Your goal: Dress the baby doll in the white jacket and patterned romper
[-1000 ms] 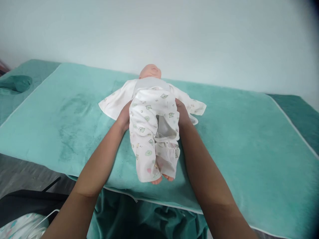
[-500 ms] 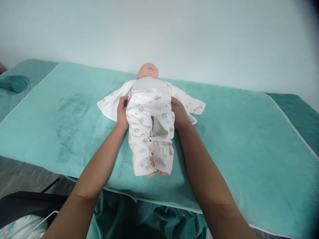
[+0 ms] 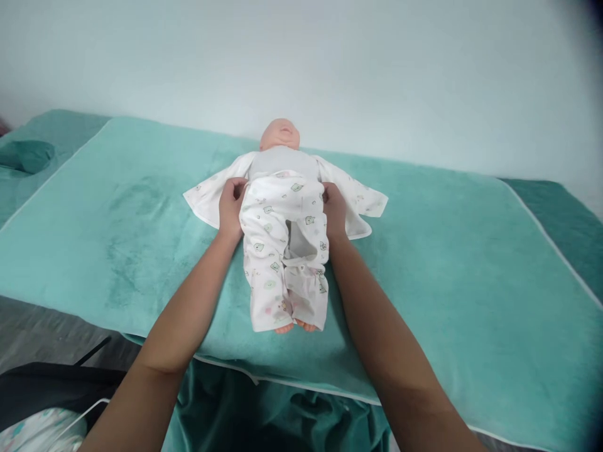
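Observation:
A baby doll (image 3: 281, 133) lies on its back with its head toward the wall and its toes toward me. White printed baby pants (image 3: 268, 220) cover its legs and reach up to its waist, with an opening at the crotch. Under it a white baby jacket (image 3: 360, 191) is spread, sleeves out to both sides and front undone over the grey torso. My left hand (image 3: 232, 204) is closed at the waistband's left side, my right hand (image 3: 333, 207) at its right side. The fingertips are partly hidden by the cloth and the doll.
A green plush cover (image 3: 461, 263) lies over the bed, its white-edged border running along the front. Behind it rises a pale wall (image 3: 301, 69). A face hole (image 3: 28, 157) opens at the far left. At lower left are a black chair (image 3: 51, 389) and patterned cloth (image 3: 42, 430).
Both hands stay at the waistband, with only slight shifts of the wrists and fingers. The right wrist has turned a little inward, closer to the doll. The doll and clothes look almost the same.

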Available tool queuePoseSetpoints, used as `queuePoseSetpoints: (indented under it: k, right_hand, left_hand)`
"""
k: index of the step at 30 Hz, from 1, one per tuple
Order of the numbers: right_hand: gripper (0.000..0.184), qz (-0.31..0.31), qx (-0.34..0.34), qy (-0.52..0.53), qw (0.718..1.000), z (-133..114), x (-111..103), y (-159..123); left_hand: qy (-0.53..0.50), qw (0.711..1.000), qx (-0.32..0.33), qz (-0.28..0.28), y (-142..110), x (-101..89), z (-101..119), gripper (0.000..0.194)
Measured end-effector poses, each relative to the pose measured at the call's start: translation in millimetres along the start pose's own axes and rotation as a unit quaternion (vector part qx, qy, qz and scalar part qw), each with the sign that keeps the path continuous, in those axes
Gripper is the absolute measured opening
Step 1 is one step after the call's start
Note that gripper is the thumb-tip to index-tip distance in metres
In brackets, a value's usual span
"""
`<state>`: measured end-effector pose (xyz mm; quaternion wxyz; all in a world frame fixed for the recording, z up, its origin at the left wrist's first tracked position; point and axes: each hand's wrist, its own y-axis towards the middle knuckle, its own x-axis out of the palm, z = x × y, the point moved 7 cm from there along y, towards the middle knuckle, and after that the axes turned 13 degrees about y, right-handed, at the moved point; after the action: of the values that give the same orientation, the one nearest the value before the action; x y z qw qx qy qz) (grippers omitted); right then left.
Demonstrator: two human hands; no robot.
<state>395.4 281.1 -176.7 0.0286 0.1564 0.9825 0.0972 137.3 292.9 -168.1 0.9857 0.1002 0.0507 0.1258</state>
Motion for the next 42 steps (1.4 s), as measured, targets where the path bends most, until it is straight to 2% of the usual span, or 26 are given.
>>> queuePoseSetpoints:
  k: [2,5,8,13,14,16,18,19,22,27,31,34,38,42]
  right_hand:
    - [0.011,0.001,-0.022,-0.016,1.0,-6,0,-4]
    - [0.014,-0.003,-0.056,-0.006,0.998,-16,1,-10]
    - [0.014,-0.012,-0.071,0.025,0.997,-22,1,-13]
    - [0.015,-0.049,-0.025,0.071,0.996,-12,2,-5]
    - [0.014,-0.054,-0.039,0.066,0.996,-13,2,-3]
    - [0.013,-0.06,-0.11,0.039,0.991,-21,1,0]
    - [0.014,-0.07,-0.192,0.006,0.979,-31,2,1]
    - [0.015,-0.078,-0.212,-0.011,0.974,-34,3,2]
    - [0.023,-0.087,-0.182,-0.089,0.975,-35,9,13]
    - [0.023,-0.084,-0.135,-0.226,0.961,-38,24,52]
    - [0.018,-0.082,-0.115,-0.231,0.963,-34,35,80]
    - [0.018,-0.069,-0.104,-0.197,0.973,-27,34,80]
    - [0.022,-0.083,-0.092,-0.113,0.986,-23,29,65]
    - [0.017,-0.125,-0.117,-0.044,0.984,-28,26,60]
  left_hand:
    - [0.029,0.997,0.065,-0.014,2,-1.0,15,0.014]
    - [0.096,0.982,0.134,-0.091,9,4.7,36,0.019]
    - [0.165,0.962,0.163,-0.141,20,8.9,46,0.02]
    - [0.247,0.938,0.182,-0.163,31,20.0,53,0.015]
    - [0.258,0.934,0.185,-0.163,32,23.1,55,0.012]
    - [0.27,0.932,0.186,-0.157,32,28.6,59,0.008]
    - [0.27,0.936,0.174,-0.144,32,32.0,62,0.013]
    - [0.266,0.94,0.165,-0.133,33,32.4,62,0.014]
    - [0.277,0.946,0.135,-0.099,38,30.5,57,0.013]
    - [0.35,0.927,0.12,-0.058,51,26.7,38,0.009]
    - [0.33,0.94,0.069,-0.042,64,24.2,16,0.014]
    - [0.328,0.942,0.051,-0.053,67,26.4,9,0.015]
    - [0.337,0.931,0.104,-0.094,63,32.7,18,0.014]
    - [0.372,0.898,0.201,-0.123,60,37.0,32,0.011]
